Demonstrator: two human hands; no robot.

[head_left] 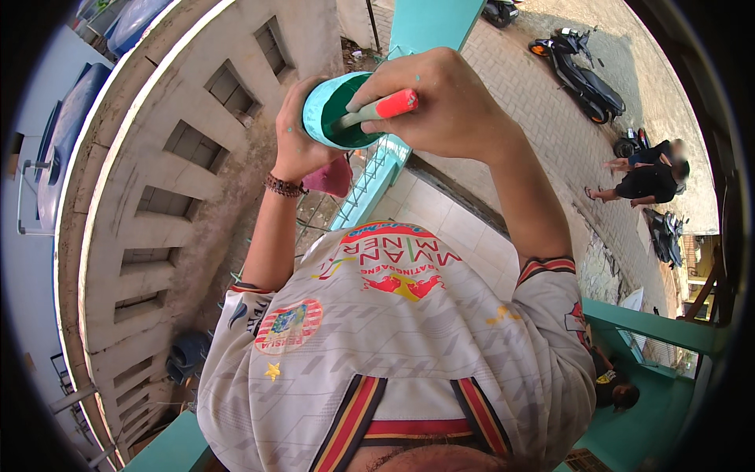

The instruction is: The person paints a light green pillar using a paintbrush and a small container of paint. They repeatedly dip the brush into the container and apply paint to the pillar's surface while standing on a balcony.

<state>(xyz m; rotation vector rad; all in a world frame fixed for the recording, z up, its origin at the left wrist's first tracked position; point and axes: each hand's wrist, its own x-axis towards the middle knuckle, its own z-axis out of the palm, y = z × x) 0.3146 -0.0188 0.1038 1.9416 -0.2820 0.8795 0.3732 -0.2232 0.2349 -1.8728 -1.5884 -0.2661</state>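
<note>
My left hand (294, 143) is wrapped around a round teal paint cup (317, 108) and holds it tilted, so its mouth shows. Dark green-teal paint (342, 93) coats the inside. In my right hand (448, 106) is a paintbrush with a grey handle and a red end (395, 104). The handle slants down into the cup; the bristles are hidden inside. Small paint spots dot both hands. A pinkish-red cloth-like thing (330, 178) shows just below the left hand; whether the hand holds it cannot be told.
A teal post (429, 31) rises beyond my hands, with a teal rail (366, 189) and wire mesh beside it. A wall with several openings (197, 145) stands left. At right are parked motorbikes (582, 79) and two people (649, 177); another person (617, 385) is lower right.
</note>
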